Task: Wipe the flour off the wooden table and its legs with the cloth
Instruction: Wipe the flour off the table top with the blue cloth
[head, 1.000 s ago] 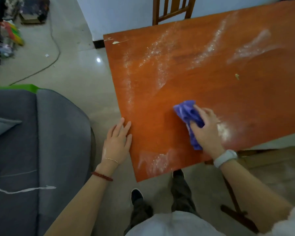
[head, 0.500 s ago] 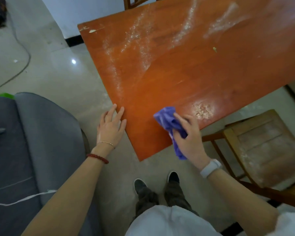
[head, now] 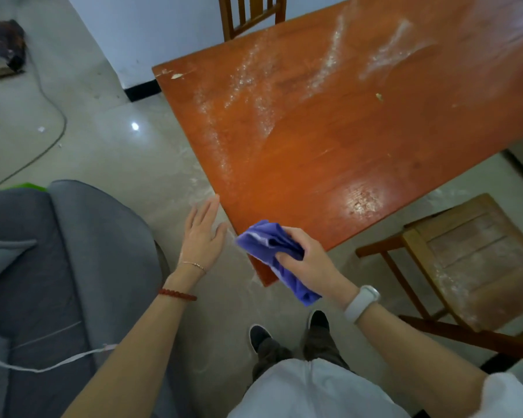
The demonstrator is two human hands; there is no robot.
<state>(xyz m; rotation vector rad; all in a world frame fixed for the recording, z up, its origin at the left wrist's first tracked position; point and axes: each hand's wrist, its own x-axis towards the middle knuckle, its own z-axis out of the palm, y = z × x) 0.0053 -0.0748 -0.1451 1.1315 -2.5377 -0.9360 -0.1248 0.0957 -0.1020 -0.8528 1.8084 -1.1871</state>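
The reddish wooden table (head: 329, 152) fills the upper right, with white flour streaks (head: 254, 86) along its left and far parts and a pale patch (head: 361, 199) near the front edge. My right hand (head: 310, 263) grips a bunched purple cloth (head: 269, 242) at the table's near left corner. My left hand (head: 203, 229) hovers flat with straight fingers just left of the table edge, apart from it and holding nothing. The table legs are hidden.
A grey sofa (head: 58, 267) stands at the left. A flour-dusted wooden stool (head: 471, 257) sits at the right under the table's edge. A wooden chair back (head: 251, 13) stands behind the table. A cable (head: 55, 116) runs over the floor. My shoes (head: 260, 334) are below.
My right hand has dragged the cloth from mid-table to the near left corner. My left hand has lifted off the table edge. The flour patch by the near corner is gone.
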